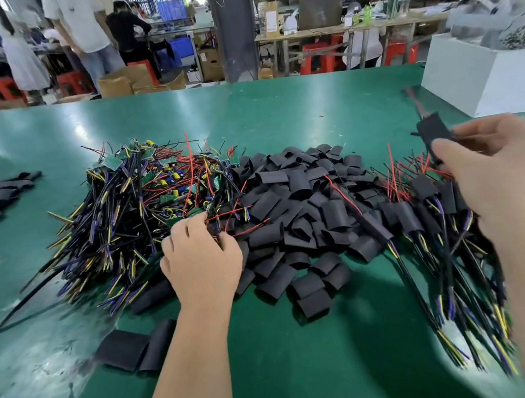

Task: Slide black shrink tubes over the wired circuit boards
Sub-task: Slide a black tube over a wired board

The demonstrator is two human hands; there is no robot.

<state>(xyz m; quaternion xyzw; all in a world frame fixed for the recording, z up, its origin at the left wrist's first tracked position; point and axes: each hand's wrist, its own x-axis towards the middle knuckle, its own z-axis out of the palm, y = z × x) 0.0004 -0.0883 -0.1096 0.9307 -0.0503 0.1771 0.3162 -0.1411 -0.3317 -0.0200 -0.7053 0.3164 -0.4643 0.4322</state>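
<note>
Left hand (200, 261) curled into many bare boards (149, 197), grip unclear; right hand (505, 165) pinched one sleeved board (434, 132), finished ones (430, 215) beneath its fingers

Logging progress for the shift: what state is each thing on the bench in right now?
Bare boards pile, untubed, wires tangled.
Shrink tubes pile, loose, empty.
Sleeved boards, tubes on, heaped at right.
Held board, sleeved, raised.
Right hand, pinching held board.
Left hand, fingers among bare-board wires; grip unclear.
</note>
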